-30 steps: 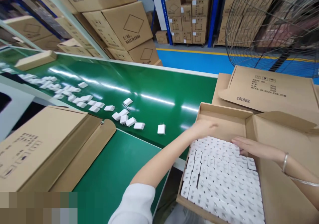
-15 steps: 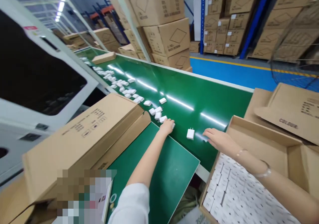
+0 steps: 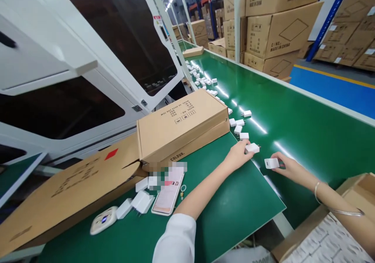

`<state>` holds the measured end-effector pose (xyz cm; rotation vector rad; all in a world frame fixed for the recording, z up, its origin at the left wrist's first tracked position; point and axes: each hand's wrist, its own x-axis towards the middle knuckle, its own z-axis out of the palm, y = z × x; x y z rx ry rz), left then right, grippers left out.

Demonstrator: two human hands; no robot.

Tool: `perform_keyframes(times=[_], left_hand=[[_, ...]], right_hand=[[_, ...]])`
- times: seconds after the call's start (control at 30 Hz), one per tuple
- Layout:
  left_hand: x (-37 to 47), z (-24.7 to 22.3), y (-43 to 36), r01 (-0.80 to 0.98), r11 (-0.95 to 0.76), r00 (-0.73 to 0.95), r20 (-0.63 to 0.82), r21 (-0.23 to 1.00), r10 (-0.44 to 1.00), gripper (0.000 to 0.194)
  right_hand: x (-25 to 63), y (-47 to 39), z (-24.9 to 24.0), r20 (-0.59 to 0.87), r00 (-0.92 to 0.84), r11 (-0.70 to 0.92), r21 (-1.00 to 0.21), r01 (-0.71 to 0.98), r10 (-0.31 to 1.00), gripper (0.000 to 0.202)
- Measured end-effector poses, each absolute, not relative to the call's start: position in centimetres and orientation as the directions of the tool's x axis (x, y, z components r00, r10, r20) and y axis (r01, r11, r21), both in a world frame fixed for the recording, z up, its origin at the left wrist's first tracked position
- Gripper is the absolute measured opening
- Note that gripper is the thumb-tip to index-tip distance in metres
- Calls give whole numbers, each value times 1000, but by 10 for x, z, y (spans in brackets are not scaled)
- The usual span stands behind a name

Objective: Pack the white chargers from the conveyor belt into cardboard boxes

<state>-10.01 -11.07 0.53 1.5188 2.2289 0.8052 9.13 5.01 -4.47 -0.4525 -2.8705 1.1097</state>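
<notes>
A white plug-in charger (image 3: 252,148) is pinched in the fingers of my left hand (image 3: 238,154), its prongs facing right, over the near edge of the green belt. To the right, my right hand (image 3: 288,169) grips another white charger (image 3: 272,163) between thumb and fingers, with its port end turned left. Just beyond my left hand several loose chargers (image 3: 238,130) lie on the green belt (image 3: 307,126). At lower right, below my right forearm, stands an open carton (image 3: 359,191) packed with rows of white pieces (image 3: 322,243).
On the green side board (image 3: 216,200) lie a phone (image 3: 168,194), a white oval device (image 3: 103,220) and several chargers (image 3: 142,201). A closed cardboard box (image 3: 181,122) sits beside the belt. A white machine (image 3: 117,52) stands left; stacked cartons (image 3: 281,32) stand behind.
The view has swung left, bringing the phone and loose chargers on the board into sight. My right hand now clearly holds a charger; the lone charger between my hands is gone from the belt.
</notes>
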Motion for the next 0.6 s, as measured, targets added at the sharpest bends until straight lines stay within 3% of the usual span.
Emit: perform_keyframes(times=[0.07, 0.17, 0.27, 0.4, 0.6], left_hand=[[-84, 11, -126, 677, 249, -444, 115, 692, 888, 26], [-61, 22, -149, 643, 154, -484, 242, 750, 841, 25], [-43, 31, -170, 647, 52, -459, 334, 760, 823, 27], [-30, 32, -189, 698, 42, -429, 371, 715, 823, 30], [-24, 23, -197, 759, 64, -442, 440, 648, 782, 30]], right_hand=[[85, 33, -37, -108, -951, 471, -849, 239, 289, 33], [78, 3, -20, -203, -954, 223, -942, 252, 219, 44], [77, -20, 2, -296, -940, 32, -952, 305, 169, 47], [80, -36, 25, -356, -916, -192, -927, 321, 187, 49], [86, -53, 29, -319, -941, -477, -849, 228, 117, 54]])
